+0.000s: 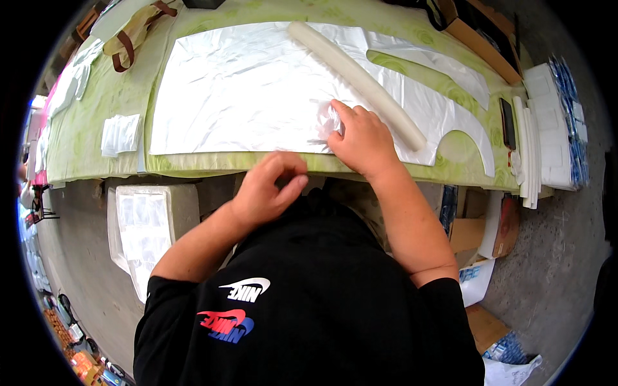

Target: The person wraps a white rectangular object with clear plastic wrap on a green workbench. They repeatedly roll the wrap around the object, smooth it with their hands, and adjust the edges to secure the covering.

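A large white, wrinkled plastic sheet (225,83) with curved cutouts at its right end lies flat on the green patterned tablecloth (77,141). Diagonally across it rests a long off-white roll (360,83). My right hand (364,138) is over the sheet, left of the roll's near end, its thumb and fingers closed on a small crumpled piece of clear plastic (327,121). In front of the table's near edge hovers my left hand (269,186), fingers bent and thumb apart, with nothing visible in it.
Small folded white packets (120,135) lie left of the sheet. A dark phone (508,122) sits at right, near white stacked goods (547,122). An open cardboard box (483,38) stands far right. Below the table edge at left is a clear-wrapped white bin (145,225).
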The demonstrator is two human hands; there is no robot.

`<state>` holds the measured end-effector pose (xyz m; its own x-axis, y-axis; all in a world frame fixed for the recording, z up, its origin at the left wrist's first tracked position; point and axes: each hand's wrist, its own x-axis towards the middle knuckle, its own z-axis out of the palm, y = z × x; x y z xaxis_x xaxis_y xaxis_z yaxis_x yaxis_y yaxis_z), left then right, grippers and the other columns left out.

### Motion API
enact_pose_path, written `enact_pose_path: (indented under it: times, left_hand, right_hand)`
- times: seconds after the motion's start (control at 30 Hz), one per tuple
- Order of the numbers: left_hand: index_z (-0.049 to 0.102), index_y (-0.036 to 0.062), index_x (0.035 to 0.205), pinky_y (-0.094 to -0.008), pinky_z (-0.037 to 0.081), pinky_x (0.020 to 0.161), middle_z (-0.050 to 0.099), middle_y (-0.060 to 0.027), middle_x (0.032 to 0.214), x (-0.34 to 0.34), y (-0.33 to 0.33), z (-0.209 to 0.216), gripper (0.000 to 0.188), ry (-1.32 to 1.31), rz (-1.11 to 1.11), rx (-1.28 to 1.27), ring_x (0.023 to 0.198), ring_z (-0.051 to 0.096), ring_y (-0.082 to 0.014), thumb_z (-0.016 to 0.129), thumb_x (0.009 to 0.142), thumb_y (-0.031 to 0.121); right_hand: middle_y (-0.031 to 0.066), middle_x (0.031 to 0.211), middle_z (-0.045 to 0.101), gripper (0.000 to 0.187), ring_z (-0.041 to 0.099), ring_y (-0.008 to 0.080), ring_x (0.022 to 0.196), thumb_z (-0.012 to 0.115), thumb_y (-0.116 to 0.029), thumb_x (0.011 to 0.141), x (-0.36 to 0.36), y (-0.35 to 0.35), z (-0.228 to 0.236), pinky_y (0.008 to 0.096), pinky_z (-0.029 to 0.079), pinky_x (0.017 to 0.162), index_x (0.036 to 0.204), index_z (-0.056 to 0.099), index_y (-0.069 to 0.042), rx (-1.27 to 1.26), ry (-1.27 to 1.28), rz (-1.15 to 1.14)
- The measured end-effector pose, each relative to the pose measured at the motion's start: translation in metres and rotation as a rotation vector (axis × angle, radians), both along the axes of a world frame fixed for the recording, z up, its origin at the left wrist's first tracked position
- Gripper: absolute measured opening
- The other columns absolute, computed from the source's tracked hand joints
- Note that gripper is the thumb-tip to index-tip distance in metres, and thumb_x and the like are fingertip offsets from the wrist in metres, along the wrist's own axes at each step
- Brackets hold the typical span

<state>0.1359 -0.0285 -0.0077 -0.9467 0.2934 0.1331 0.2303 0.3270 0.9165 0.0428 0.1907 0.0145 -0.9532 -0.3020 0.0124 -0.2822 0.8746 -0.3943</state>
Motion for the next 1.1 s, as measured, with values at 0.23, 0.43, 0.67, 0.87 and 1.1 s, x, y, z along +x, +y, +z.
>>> enact_pose_path:
  times: [0.23,0.43,0.67,0.87,1.1]
  left_hand:
    - [0.046,0.0031,0.144,-0.0346,0.054,0.095,0.059,-0.0123,0.136,0.029,-0.003,-0.009,0.049,-1.133,0.233,0.632,0.12,0.061,-0.0204,0.055,0.108,0.034]
    - [0.062,0.0032,0.13,-0.0293,0.051,0.096,0.07,-0.003,0.118,0.033,0.002,-0.023,0.03,-0.85,0.102,0.593,0.107,0.065,-0.0133,0.058,0.106,0.02]
    - [0.046,0.005,0.131,-0.0248,0.051,0.08,0.066,-0.0056,0.106,0.035,-0.011,-0.003,0.037,-0.602,0.384,0.756,0.094,0.062,-0.0097,0.065,0.1,0.004]
    - [0.058,0.0099,0.107,-0.0216,0.044,0.067,0.058,0.0035,0.088,0.002,-0.136,0.006,0.012,0.054,0.655,0.275,0.077,0.052,-0.0054,0.066,0.099,0.005]
    - [0.074,0.0162,0.115,-0.0348,0.049,0.09,0.069,-0.0057,0.119,-0.036,-0.335,0.001,0.021,0.106,1.007,-0.657,0.103,0.063,-0.0194,0.059,0.101,0.02]
  right_hand:
    - [0.0171,0.102,0.063,0.05,0.06,0.0372,0.102,0.068,-0.023,0.08,0.052,-0.019,0.008,0.0456,0.05,0.089,0.128,0.067,-0.007,-0.079,-0.038,0.244]
    - [0.0083,0.1,0.064,0.038,0.061,0.0179,0.086,0.073,-0.011,0.088,0.068,-0.025,-0.001,0.0315,0.052,0.075,0.125,0.065,-0.007,-0.71,-0.301,0.083]
    - [-0.0014,0.086,0.062,0.017,0.055,0.0069,0.076,0.068,-0.005,0.094,0.069,-0.04,0.002,0.0243,0.048,0.071,0.11,0.065,-0.005,-0.909,-0.465,0.011]
    - [0.0001,0.09,0.065,0.013,0.057,0.0079,0.077,0.069,-0.006,0.094,0.064,-0.04,-0.009,0.0248,0.05,0.073,0.107,0.066,-0.004,-0.932,-0.339,-0.004]
    - [0.0009,0.09,0.066,0.011,0.058,0.0077,0.077,0.068,-0.005,0.094,0.07,-0.039,-0.015,0.0241,0.049,0.072,0.105,0.066,-0.003,-0.895,-0.334,0.04]
